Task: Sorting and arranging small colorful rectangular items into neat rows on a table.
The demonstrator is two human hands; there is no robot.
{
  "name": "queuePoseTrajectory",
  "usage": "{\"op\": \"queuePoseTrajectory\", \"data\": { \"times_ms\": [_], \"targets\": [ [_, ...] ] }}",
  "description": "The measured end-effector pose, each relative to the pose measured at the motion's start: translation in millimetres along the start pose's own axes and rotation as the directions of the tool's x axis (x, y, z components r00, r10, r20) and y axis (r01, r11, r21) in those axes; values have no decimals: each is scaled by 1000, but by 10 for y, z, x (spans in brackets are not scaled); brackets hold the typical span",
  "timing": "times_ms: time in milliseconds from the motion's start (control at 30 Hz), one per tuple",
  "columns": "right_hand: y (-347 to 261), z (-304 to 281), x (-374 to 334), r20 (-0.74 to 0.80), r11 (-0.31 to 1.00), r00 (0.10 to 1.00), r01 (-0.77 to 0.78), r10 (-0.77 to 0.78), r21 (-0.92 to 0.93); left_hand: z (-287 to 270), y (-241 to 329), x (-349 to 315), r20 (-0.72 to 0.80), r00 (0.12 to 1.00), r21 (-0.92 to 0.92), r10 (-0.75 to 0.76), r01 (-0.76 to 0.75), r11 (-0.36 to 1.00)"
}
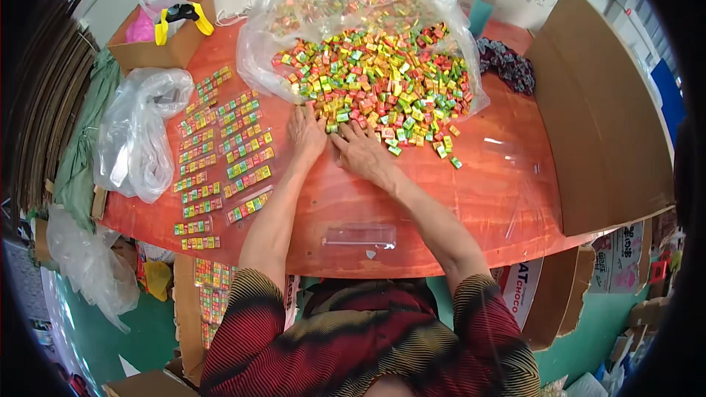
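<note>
head view, nearest you first: an empty clear plastic sleeve [359, 235] lies flat on the red counter [441, 198] just in front of your body, with nothing in it yet. beyond it, your left hand [305, 132] and right hand [362, 151] rest side by side, palms down with fingers spread flat, at the near edge of the loose pile of small coloured packets [382, 77]; neither is gripping anything, the fingertips just touch the first packets.

to your left, finished rows of packed strips [220, 154] lie in 2 rough columns running from the counter's near edge toward the far side, so i judge a fair share is done. still, the loose pile is far bigger than what is lined up, so most of the work looks left to do.

the pile spills out of a big clear plastic bag [323, 0], open toward you, with more packets deep inside it. a crumpled empty plastic bag [140, 132] sits left of the strips. at the far left corner a cardboard box [165, 48] holds a yellow-handled tool [184, 16] and something pink. a large cardboard sheet [596, 117] stands on the right.
</note>
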State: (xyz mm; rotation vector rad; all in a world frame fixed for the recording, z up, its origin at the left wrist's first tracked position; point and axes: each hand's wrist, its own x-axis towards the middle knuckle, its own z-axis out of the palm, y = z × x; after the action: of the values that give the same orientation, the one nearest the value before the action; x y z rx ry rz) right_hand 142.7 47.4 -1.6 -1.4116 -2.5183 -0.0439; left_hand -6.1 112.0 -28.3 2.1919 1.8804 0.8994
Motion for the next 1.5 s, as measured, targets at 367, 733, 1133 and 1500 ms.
{"op": "queuePoseTrajectory", "data": {
  "times_ms": [367,733,1133,1500],
  "targets": [
    [327,-312,-915,-152,1000,988,-9,5,-21,-184,783,-763,139,972,-383,190,-124,915],
    [-58,-339,-756,-347,946,923,-48,164,320,-597,802,-1402,100,954,-93,283,-275,957],
    [-49,-100,-754,-211,989,967,-143,145,26,-324,696,-1107,188,947,-307,260,-195,932],
    [-382,35,-769,-283,941,904,-338,320,-16,-324,691,-1074,221,943,-256,250,-192,948]
  ]
}}
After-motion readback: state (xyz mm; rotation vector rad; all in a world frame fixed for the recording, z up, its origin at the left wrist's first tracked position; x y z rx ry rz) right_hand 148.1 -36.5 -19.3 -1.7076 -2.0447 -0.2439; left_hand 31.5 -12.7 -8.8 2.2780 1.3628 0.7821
